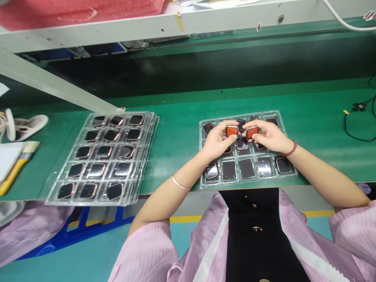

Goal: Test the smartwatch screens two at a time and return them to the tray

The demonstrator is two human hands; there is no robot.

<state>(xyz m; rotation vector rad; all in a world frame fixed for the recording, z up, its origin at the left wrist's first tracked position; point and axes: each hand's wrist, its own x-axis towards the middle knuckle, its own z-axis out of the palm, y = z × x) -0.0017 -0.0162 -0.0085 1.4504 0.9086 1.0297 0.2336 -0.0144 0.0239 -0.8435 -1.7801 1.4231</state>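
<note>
My left hand (221,138) is closed on a square smartwatch (232,131) whose screen glows orange. In my right hand (266,136), fingers pinch a second smartwatch (252,132), also lit orange. Both are held close together above a clear plastic tray (235,181). Dark-screened watches sit in the tray's pockets, among them a watch (242,143) just below my hands and a paler, reflecting one (264,168) in the front row. Two front pockets (229,170) hold no watch. My hands and wrists hide part of the tray's back and middle rows.
A stack of clear trays (147,172) filled with watches stands on the left of the green bench (176,137). A yellow-handled brush (19,168) and white sandals (28,125) lie farther left. A black cable (357,135) is at the right. A white shelf beam (132,27) crosses above.
</note>
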